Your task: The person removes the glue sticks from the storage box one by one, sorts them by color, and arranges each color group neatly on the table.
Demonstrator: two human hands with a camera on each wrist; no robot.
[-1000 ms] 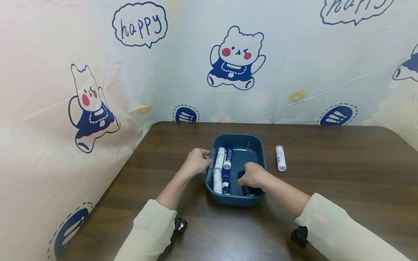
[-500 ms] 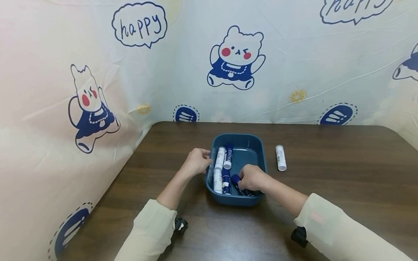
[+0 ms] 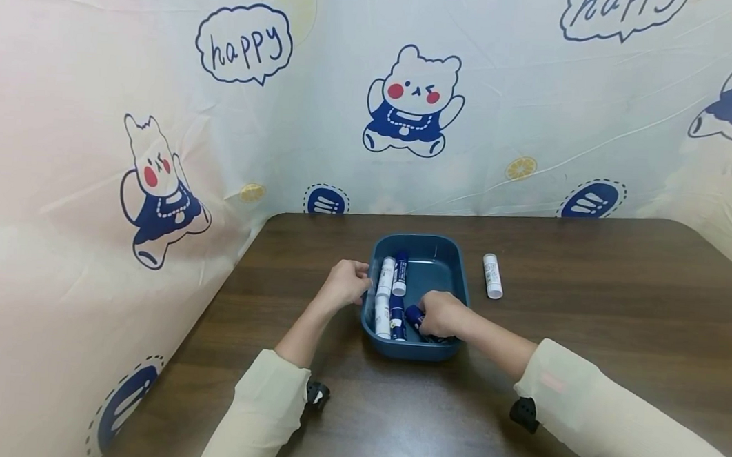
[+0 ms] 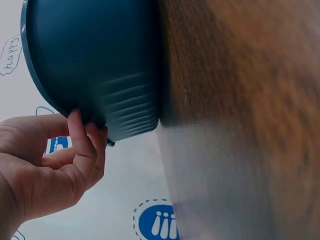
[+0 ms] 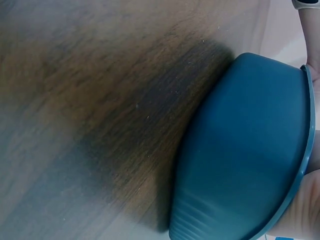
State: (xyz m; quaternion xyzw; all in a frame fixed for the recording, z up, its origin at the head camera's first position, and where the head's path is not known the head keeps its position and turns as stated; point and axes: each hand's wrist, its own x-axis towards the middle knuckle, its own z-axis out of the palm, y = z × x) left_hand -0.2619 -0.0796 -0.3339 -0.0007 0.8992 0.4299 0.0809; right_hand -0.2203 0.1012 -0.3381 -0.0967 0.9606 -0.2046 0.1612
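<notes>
A blue plastic bin [image 3: 412, 352] stands on the table. My left hand [image 3: 346, 283] pinches its left rim, and the left wrist view shows the fingertips [image 4: 75, 117] against the outer wall. My right hand [image 3: 443, 314] reaches inside at the near right and grips a dark blue glue stick [image 3: 414, 314], mostly hidden under the fingers. Along the bin's left side lie two white glue sticks [image 3: 385, 276], end to end, beside two dark blue glue sticks [image 3: 397, 318]. The right wrist view shows mainly the bin's outer wall [image 5: 240, 145], with the right hand partly behind its rim.
Another white glue stick [image 3: 492, 276] lies on the brown wooden table [image 3: 586, 288], right of the bin. A printed curtain [image 3: 322, 116] hangs behind the table and along its left side.
My right hand has shifted slightly within the bin, and the dark blue glue stick's end has moved left, showing beside the fingers. My left hand stays at the rim.
</notes>
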